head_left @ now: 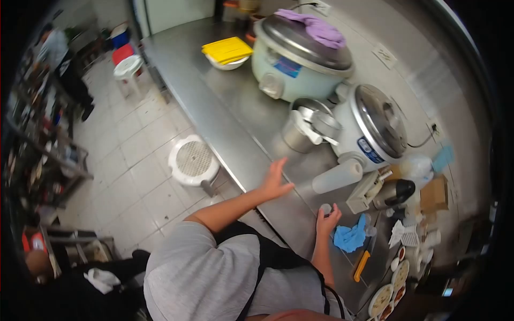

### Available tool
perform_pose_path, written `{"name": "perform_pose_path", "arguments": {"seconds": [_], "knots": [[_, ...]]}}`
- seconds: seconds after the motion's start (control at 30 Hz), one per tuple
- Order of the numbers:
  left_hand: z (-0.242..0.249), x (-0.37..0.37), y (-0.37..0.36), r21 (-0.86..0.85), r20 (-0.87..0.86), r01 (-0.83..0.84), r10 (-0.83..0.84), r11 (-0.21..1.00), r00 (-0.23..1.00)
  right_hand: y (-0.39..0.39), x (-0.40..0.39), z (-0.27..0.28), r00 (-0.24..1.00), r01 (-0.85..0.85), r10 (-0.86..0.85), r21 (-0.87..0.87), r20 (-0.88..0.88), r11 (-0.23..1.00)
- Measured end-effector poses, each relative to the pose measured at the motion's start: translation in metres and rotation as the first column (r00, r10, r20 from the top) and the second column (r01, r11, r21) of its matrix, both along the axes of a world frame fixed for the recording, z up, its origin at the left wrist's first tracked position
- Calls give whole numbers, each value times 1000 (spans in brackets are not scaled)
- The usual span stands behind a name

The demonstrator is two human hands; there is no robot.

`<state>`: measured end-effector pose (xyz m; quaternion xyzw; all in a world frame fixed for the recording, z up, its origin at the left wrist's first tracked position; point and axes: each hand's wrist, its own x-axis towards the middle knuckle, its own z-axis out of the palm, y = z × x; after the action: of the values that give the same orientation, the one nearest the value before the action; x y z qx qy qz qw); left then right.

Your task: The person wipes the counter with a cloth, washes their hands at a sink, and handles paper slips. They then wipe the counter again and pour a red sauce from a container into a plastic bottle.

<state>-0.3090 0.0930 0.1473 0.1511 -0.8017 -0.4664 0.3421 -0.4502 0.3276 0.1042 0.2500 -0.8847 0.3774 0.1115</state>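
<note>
Holding a little clear cup (325,209), right hand (327,220) kinda narrow, crumpled blue cloth (350,236) at its four o'clock, left hand (275,183) wide open

Purple cloth (321,32) lies atop the larger rice cooker (305,75); yellow stack (227,50) rests on a white bowl (229,66); round white stool (194,159) stands on tiled floor (134,171); a person (60,59) stands at far left.

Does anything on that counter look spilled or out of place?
No spill or damage that I can see. Slightly untidy: a crumpled blue item lies right by the orange-handled knife, and a purple cloth is draped over the large cooker.
</note>
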Motion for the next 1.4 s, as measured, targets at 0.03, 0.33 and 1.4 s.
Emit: {"name": "perform_pose_path", "arguments": {"seconds": [0.03,0.33,1.4], "knots": [[-3,25,-11,48,-15,-64,65,997,998,-1,2,1,999,7,-7,-25,35,1000],[-36,229,-59,326,125,-614,611,719,782,-2,10,1,975,-36,39,19,-220,999],[-24,405,-425,274,367,-537,429,798,825,-289,203,18,958,276,-219,387,-185,880]]}}
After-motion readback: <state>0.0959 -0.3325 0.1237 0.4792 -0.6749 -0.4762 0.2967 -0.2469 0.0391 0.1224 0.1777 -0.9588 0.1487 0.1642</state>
